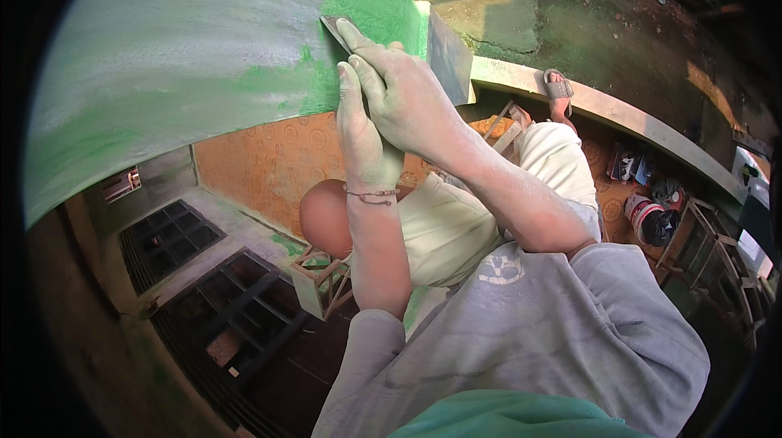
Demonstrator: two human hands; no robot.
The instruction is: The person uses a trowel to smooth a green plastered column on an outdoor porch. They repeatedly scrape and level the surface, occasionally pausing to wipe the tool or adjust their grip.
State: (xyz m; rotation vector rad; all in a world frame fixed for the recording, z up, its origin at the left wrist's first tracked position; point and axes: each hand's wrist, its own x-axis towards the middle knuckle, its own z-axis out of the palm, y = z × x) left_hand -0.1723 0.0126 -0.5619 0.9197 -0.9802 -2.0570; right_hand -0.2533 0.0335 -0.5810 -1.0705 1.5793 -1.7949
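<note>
A thin, flat grey scraper lies against a green surface smeared with whitish filler, close to the surface's right end. My right hand is closed on it, with a forefinger stretched along the blade. Pressed against the right hand from the left is my left hand, closed at the same tool, with a cord bracelet on its wrist. Pale dust coats both hands and the right forearm. The scraper's handle, if it has one, is hidden by the hands.
Below are my pale trousers, a bare knee and a sandalled foot on a narrow ledge. Dark window grilles are at lower left. A bag and a wooden frame stand at right.
</note>
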